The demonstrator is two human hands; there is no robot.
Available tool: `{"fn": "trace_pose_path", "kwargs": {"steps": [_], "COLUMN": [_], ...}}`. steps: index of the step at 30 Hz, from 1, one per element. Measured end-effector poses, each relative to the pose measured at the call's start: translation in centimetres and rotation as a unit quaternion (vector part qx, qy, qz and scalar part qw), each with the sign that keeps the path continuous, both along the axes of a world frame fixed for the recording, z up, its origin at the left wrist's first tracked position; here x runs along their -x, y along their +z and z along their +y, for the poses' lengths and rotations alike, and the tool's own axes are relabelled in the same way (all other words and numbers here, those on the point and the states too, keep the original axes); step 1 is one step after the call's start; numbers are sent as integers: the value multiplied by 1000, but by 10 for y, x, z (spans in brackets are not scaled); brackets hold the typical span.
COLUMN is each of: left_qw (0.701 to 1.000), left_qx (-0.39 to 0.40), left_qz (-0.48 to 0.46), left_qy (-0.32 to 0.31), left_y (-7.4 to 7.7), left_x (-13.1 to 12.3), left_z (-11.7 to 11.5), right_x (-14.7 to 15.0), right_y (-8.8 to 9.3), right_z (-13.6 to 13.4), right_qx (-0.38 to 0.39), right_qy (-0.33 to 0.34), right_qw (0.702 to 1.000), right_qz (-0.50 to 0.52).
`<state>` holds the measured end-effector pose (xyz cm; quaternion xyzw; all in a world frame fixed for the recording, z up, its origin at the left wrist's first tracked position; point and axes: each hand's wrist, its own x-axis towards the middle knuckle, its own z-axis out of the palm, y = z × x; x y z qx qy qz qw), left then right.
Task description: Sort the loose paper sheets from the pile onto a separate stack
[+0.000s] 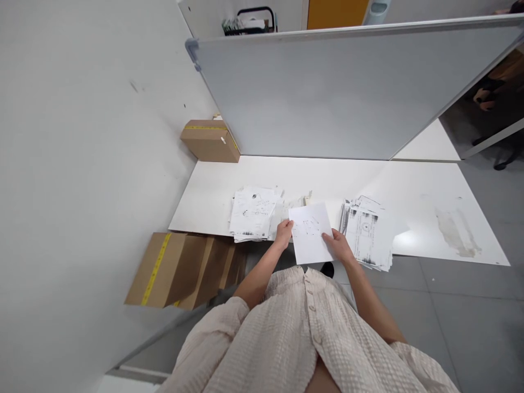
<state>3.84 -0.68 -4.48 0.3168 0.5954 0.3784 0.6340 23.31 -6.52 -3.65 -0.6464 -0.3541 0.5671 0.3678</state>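
A white sheet of paper with small dark marks is held tilted in front of me, over the table's near edge. My left hand pinches its left edge, thumb on top. On the opposite side my right hand grips the right edge, its thumb lying on the paper's face. To the left lies a stack of papers covered in scribbles. A second, uneven stack of printed papers lies to the right, close to my right hand, and overhangs the table's edge. More papers partly show behind the held sheet.
The white table bears a stained patch at its right end. A whiteboard stands upright along its back. One cardboard box sits at the back left; more cardboard boxes stand below the left end, beside the wall.
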Motion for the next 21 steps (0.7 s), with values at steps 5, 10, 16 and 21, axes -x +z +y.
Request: {"fn": "trace_pose_path", "kwargs": {"steps": [5, 10, 16, 21], "left_qw": [992, 983, 982, 972], "left_qx": [107, 124, 105, 138], "left_qz": [6, 63, 61, 71], "left_qy": [-64, -122, -141, -175], "left_y": [-20, -38, -41, -36], "left_x": [-12, -24, -29, -31], "left_z": [-20, -33, -28, -20], "right_x": [-6, -17, -23, -25], "right_y": [-34, -48, -46, -40], "right_z": [-22, -32, -27, -17], "right_qx": [67, 96, 115, 128], "right_qy": [-72, -135, -165, -173], "right_qw": [995, 985, 978, 975], "right_qz": [11, 36, 49, 54]}}
